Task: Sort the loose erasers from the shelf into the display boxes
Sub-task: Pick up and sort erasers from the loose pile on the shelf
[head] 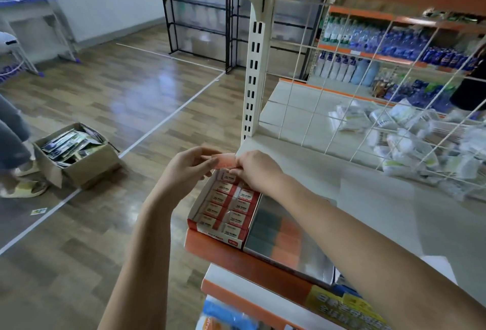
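Your left hand (pixel 188 166) and right hand (pixel 256 169) both pinch a red-and-white eraser (pixel 223 160). You hold it just above the display box (pixel 223 208) on the shelf (pixel 328 172).

Shelf and floor, as I see them from the head camera.
My white shelf (pixel 368 198) with its orange front edge carries a red-and-white display box (pixel 210 227) of erasers at its near left corner, a silver box (pixel 310 258) touching its right side, and white packets (pixel 410 145) far right. The wood floor (pixel 118 93) bears a cardboard box (pixel 86 169) on the left.
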